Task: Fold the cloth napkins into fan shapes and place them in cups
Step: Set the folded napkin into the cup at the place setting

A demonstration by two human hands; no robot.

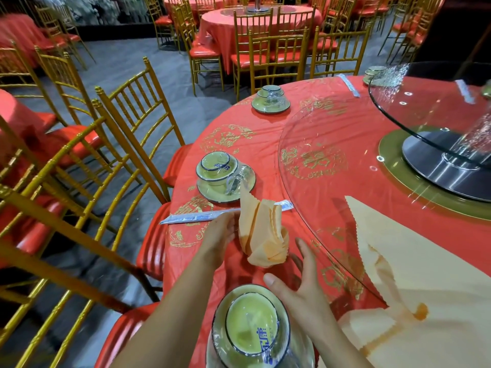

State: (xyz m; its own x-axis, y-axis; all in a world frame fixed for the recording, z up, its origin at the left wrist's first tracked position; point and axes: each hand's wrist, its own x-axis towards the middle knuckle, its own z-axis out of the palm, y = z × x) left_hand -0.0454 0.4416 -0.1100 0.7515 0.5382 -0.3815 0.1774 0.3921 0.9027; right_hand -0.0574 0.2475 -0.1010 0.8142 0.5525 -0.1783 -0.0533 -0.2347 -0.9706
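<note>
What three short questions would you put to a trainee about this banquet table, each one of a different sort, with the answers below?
1. True or false: the right hand grips the folded napkin.
2. What lies on the table just beyond the folded napkin? A. wrapped chopsticks B. a teapot C. a soup ladle
3. Fill in: the stain on the flat napkin is ____ in colour.
Key: 1 false; 2 A; 3 orange.

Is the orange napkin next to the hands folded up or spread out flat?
Folded. The orange napkin stands in stacked pleats beside the left hand, unlike the pale cloth lying spread flat to the right.
</note>
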